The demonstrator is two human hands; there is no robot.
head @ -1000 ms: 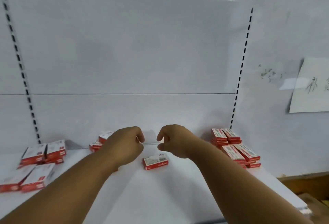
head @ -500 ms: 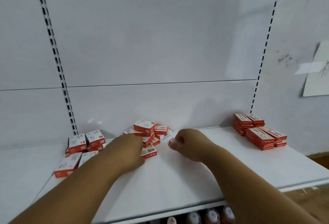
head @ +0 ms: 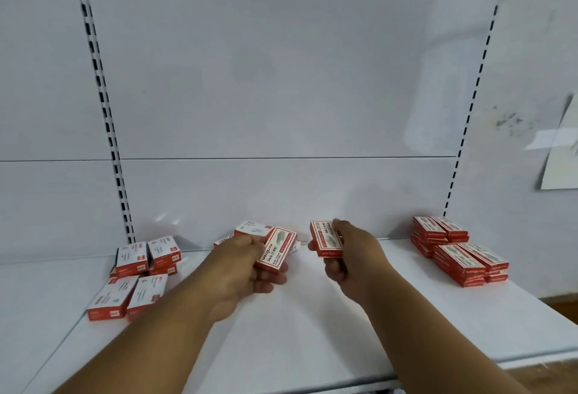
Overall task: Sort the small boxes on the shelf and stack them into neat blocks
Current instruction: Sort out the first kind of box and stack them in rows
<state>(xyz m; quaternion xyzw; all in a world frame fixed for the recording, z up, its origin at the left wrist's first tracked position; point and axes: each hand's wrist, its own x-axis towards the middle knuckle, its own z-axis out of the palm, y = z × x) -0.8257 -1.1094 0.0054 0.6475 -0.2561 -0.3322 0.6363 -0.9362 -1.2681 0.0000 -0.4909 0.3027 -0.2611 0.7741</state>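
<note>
My left hand (head: 240, 265) grips a small red-and-white box (head: 276, 249) lifted above the white shelf (head: 297, 331). My right hand (head: 353, 256) grips a second box (head: 325, 238) of the same kind, held tilted a little to the right of the first. Behind my left hand lies a loose heap of boxes (head: 253, 229), partly hidden. A neat block of stacked boxes (head: 458, 251) stands at the right end of the shelf. Another group of boxes (head: 137, 271) sits at the left, some stacked, two lying flat in front.
The shelf's white back panel (head: 281, 96) rises behind, with slotted uprights (head: 103, 112) at left and right. A paper sheet (head: 563, 155) hangs on the wall at the far right. The shelf's front edge (head: 438, 371) runs along the bottom.
Both hands have lifted off the heap, each now holding a box. The camera view has shifted left and closer to the shelf.
</note>
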